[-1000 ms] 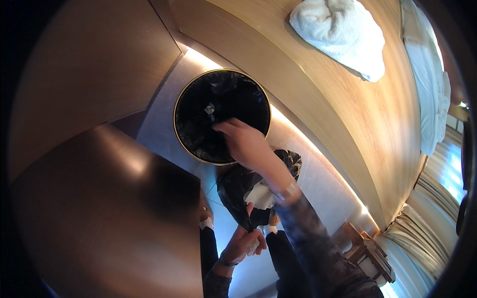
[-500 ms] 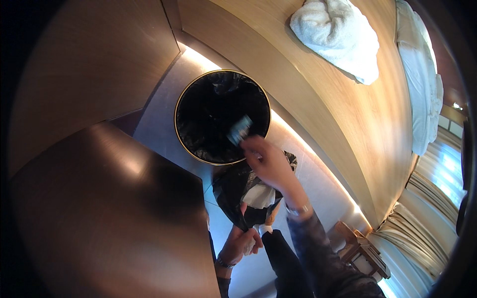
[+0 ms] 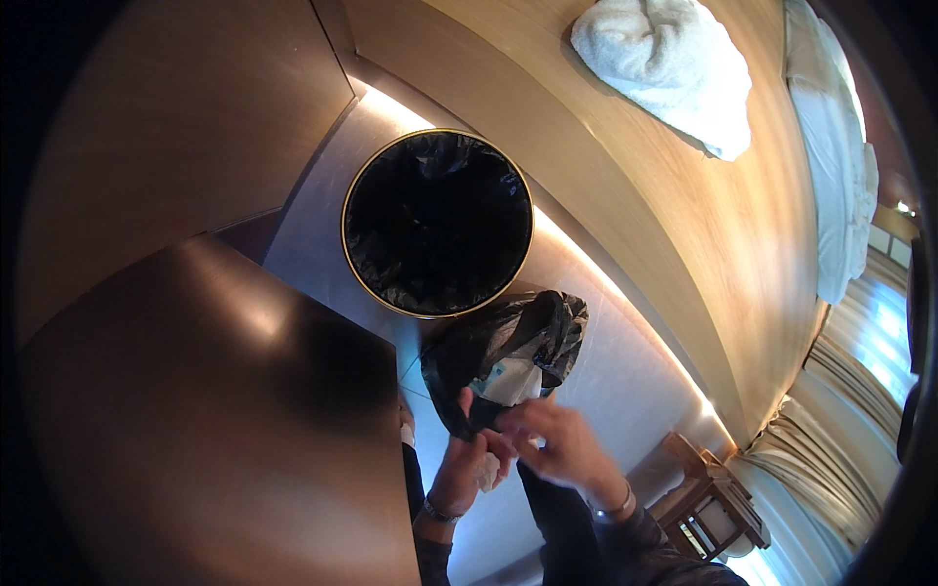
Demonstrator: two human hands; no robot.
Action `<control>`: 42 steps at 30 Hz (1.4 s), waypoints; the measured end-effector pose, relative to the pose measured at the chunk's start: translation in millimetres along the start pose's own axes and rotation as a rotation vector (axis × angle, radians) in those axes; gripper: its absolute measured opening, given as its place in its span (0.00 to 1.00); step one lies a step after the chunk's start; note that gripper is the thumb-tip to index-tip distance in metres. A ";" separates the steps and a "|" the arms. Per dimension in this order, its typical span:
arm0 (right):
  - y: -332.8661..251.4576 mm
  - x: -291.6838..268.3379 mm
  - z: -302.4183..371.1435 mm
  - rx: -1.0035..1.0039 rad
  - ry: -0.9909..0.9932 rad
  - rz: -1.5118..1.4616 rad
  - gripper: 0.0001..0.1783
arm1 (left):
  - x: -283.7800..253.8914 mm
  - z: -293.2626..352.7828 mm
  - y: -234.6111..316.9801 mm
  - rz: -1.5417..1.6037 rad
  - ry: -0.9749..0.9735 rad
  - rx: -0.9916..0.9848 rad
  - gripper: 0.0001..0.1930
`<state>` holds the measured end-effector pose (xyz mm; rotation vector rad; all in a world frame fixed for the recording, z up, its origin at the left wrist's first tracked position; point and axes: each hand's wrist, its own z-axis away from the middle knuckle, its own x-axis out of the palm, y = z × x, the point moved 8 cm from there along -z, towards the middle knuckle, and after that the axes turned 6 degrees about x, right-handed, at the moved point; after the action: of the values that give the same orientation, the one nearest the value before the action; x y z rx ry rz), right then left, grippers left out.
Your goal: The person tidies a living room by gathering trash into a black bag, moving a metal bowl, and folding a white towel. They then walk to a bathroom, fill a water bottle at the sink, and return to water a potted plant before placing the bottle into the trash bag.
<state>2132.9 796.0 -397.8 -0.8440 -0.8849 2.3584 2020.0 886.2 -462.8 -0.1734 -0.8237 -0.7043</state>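
A black plastic bag (image 3: pixel 451 354) hangs with its mouth open in front of my legs. White paper (image 3: pixel 523 381) and a small light-blue packet (image 3: pixel 496 372) show inside it. My left hand (image 3: pixel 467 474) is closed on the bag's near edge, and a crumpled whitish piece (image 3: pixel 490 472) shows by its fingers. Close beside it is my right hand (image 3: pixel 562 444), its fingers bent at the bag's near rim. Motion smears those fingertips, so whether they grip the bag cannot be made out. Beyond the bag stands a round bin (image 3: pixel 533 234) with a gold rim and black liner.
A dark wooden surface (image 3: pixel 205 420) fills the lower left. Along the right runs a curved wooden ledge (image 3: pixel 625 215) lit from beneath, with a white towel (image 3: pixel 669 73) on it. A wooden lantern-like piece (image 3: pixel 708 513) stands at lower right, near curtains (image 3: pixel 816 439).
My right hand has come back from over the bin to the bag's near edge, beside my left hand. The light-blue packet it held now lies in the bag.
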 end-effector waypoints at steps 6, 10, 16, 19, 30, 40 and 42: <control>-40.5 34.1 5.9 -0.225 -0.018 0.297 0.22 | 3.7 0.4 8.9 0.123 0.102 0.113 0.42; -40.6 21.5 -10.5 -0.268 -0.021 0.274 0.23 | 3.8 0.4 8.5 0.209 0.091 0.099 0.41; -27.7 -37.4 -131.2 -0.157 0.323 0.053 0.15 | 8.3 -2.7 4.8 -0.030 -0.086 0.095 0.47; -9.2 -12.5 -244.3 -0.109 0.361 0.281 0.09 | 9.8 -4.5 2.2 0.003 -0.110 0.062 0.48; 107.1 71.6 -376.1 0.217 0.155 0.717 0.12 | 11.8 -0.6 19.8 -0.112 -0.074 0.073 0.46; 114.2 96.6 -383.3 0.000 0.247 0.738 0.11 | 7.5 -3.2 15.8 -0.093 -0.086 0.041 0.48; 116.9 100.3 -390.8 -0.059 0.300 0.725 0.12 | 6.4 -5.1 14.6 -0.086 -0.092 0.035 0.48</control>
<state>2306.6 938.5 -752.8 -1.7204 -0.5804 2.6716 2035.4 892.0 -459.8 -0.1401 -0.9357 -0.7662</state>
